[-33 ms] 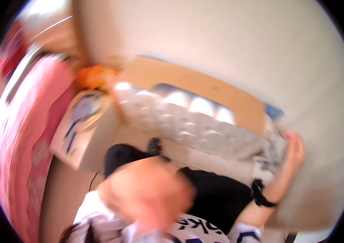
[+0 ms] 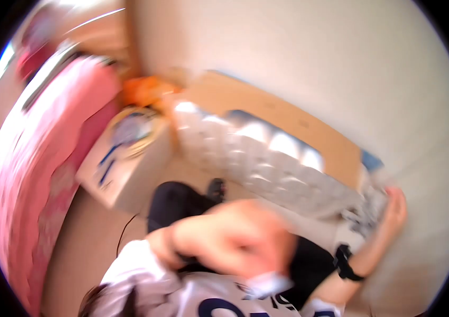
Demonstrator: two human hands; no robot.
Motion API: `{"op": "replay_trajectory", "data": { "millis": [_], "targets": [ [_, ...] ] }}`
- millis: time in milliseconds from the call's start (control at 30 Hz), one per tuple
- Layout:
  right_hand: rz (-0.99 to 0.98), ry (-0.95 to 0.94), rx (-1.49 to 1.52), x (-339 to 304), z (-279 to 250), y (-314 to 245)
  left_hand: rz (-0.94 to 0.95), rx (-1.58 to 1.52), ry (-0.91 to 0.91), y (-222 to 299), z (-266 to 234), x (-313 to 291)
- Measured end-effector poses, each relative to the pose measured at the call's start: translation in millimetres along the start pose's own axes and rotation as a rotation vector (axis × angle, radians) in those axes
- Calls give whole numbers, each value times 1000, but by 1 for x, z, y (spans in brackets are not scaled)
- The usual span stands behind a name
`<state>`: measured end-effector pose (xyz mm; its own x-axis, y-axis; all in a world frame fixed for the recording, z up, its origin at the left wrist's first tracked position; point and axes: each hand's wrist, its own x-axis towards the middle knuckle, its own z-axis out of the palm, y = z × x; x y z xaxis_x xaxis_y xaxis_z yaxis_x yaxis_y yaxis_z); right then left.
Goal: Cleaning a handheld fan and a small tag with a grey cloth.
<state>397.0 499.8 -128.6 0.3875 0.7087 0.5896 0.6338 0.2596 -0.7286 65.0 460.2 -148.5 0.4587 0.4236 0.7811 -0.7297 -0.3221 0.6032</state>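
My left hand (image 2: 256,240) is bent in across my lap, smeared by motion, its fingers curled inward. A small pale thing (image 2: 268,285) shows at its fingertips in front of my shirt; its kind is unclear. My right hand (image 2: 395,208) reaches out to the right, beside the wall, fingers stretched upward and nothing visible in them. A black band (image 2: 346,263) circles that wrist. Nearest to the right hand lies a grey-and-white patterned bundle (image 2: 369,214), at the end of a long pack of white rolls (image 2: 266,177) in clear plastic; whether the hand touches it I cannot tell.
A brown cardboard sheet (image 2: 282,124) leans on the pale wall (image 2: 314,47) behind the rolls. At left a pink-covered bed (image 2: 50,142) stands beside a light box (image 2: 140,174) bearing a round container (image 2: 132,129) and blue-handled tools (image 2: 107,169). An orange bag (image 2: 147,91) lies behind it.
My left hand has swung to the right across my lap, the pale thing moving with it. The whole view has shifted slightly; my right hand stays beside the bundle.
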Motion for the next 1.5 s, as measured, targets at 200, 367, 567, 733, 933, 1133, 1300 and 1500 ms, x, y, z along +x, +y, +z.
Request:
{"op": "replay_trajectory", "data": {
  "millis": [200,367,567,733,933,1133,1300,1500],
  "targets": [
    [-545,25,-339,21,-29,24,-166,-289,162,-83,66,17],
    [-400,38,-182,-14,24,-22,-138,-454,13,-89,86,14],
    [-355,-23,-92,-34,65,-39,-8,-400,21,-80,77,5],
    [-321,-58,-39,-46,91,-45,-17,-394,20,-78,63,1],
    [-275,-77,7,-55,114,-47,-80,-421,156,-79,41,-13],
    [-227,-84,49,-57,129,-45,-157,-444,239,-92,20,-16],
    [-219,-84,67,-59,135,-47,-149,-465,293,-98,15,-19],
    [-260,-100,84,-58,143,-56,-163,-321,236,-105,9,8]
  ]
}}
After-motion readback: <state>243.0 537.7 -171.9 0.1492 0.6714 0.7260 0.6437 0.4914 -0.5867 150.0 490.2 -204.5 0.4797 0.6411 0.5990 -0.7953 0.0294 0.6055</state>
